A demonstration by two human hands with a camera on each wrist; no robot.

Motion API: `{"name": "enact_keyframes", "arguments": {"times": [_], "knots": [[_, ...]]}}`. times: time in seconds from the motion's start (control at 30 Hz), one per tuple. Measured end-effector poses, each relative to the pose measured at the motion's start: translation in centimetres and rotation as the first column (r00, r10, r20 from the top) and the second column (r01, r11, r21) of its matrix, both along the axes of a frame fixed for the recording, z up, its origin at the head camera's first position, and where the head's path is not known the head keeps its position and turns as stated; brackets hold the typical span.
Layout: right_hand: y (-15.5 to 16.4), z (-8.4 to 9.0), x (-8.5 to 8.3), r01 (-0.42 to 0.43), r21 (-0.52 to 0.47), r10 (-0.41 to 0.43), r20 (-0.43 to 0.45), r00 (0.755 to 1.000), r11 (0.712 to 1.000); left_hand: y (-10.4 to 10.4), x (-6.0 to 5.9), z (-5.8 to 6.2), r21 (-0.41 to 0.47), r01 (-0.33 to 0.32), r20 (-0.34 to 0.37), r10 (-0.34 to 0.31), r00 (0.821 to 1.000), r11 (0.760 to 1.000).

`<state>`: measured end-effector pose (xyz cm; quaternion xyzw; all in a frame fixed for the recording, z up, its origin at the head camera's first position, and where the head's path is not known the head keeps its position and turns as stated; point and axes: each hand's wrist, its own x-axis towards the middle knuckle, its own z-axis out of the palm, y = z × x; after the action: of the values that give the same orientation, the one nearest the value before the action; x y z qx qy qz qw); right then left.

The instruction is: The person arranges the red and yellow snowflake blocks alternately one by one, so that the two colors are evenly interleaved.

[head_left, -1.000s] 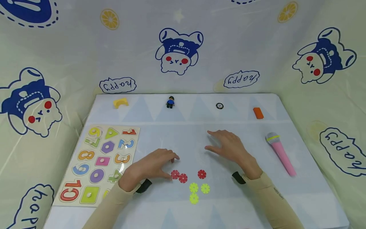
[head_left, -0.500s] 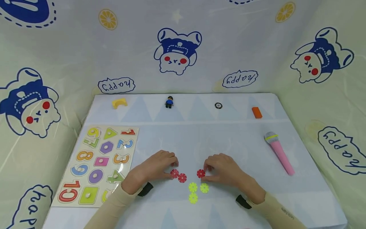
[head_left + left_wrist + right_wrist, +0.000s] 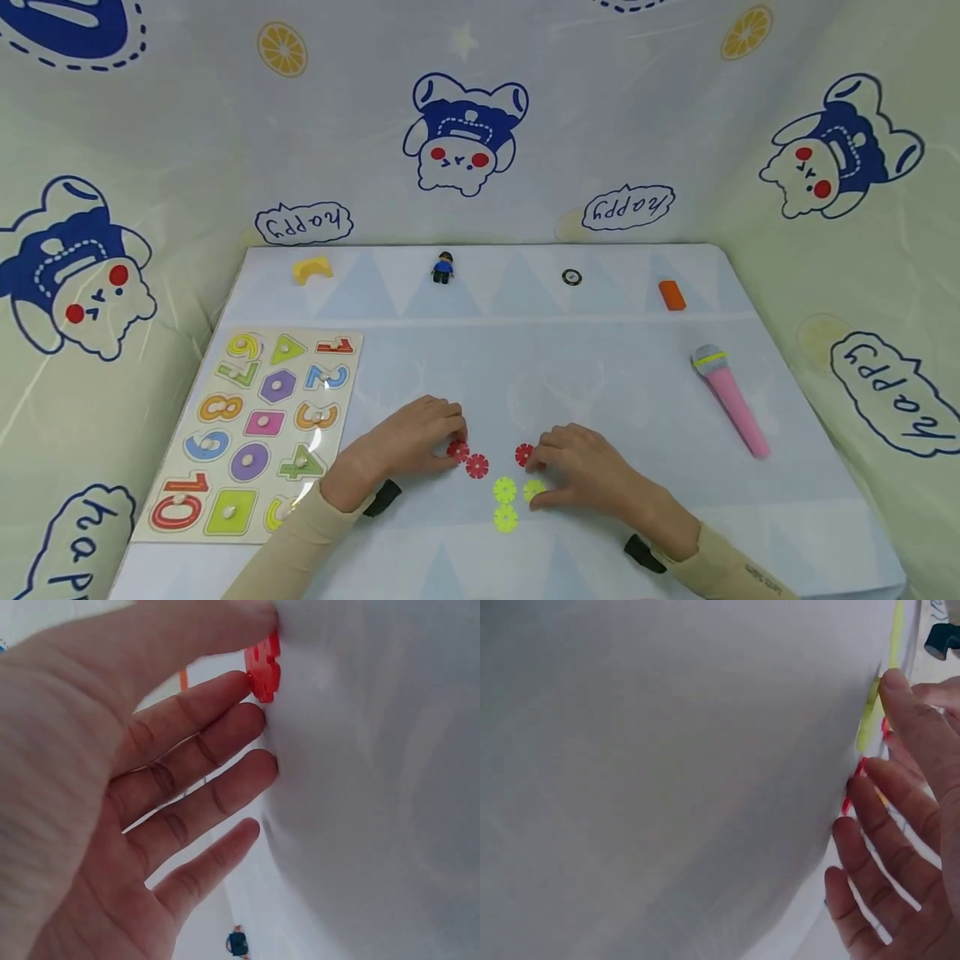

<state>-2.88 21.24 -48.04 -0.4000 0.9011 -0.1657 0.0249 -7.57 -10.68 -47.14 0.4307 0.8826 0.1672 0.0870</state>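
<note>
Notched plastic discs lie flat on the table, red ones above yellow-green ones. My left hand pinches the leftmost red disc between thumb and index finger; the left wrist view has that red disc between the two tips. Touching its lower right is a second red disc. My right hand is spread over two discs: its index fingertip is at a third red disc, its thumb at a yellow-green disc, each partly covered. Two more yellow-green discs sit just left, one above the other.
A number-and-shape puzzle board lies under the left forearm's side. Along the back are a yellow curved piece, a toy figure, a small black ring and an orange block. A pink toy microphone lies right.
My right hand has come down toward me from mid-table to the discs, its thumb shifting from beside the red disc to the yellow-green one. My left fingers have closed in on the leftmost red disc.
</note>
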Motion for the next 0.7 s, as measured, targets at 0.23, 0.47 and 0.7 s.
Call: {"name": "enact_keyframes", "arguments": {"times": [0.23, 0.47, 0.7], "knots": [[0.03, 0.44, 0.16, -0.105, 0.029, 0.105, 0.014, 0.994, 0.994, 0.1, 0.08, -0.12, -0.006, 0.007, -0.037, -0.007, 0.999, 1.0], [-0.08, 0.65, 0.24, -0.118, 0.038, 0.117, 0.037, 0.993, 0.992, 0.04, -0.03, -0.3, -0.006, 0.013, -0.072, -0.013, 0.997, 1.0], [-0.09, 0.62, 0.23, -0.131, 0.037, 0.13, 0.016, 0.991, 0.991, 0.0, -0.08, -0.29, 0.004, -0.002, -0.053, 0.002, 0.999, 1.0]]}}
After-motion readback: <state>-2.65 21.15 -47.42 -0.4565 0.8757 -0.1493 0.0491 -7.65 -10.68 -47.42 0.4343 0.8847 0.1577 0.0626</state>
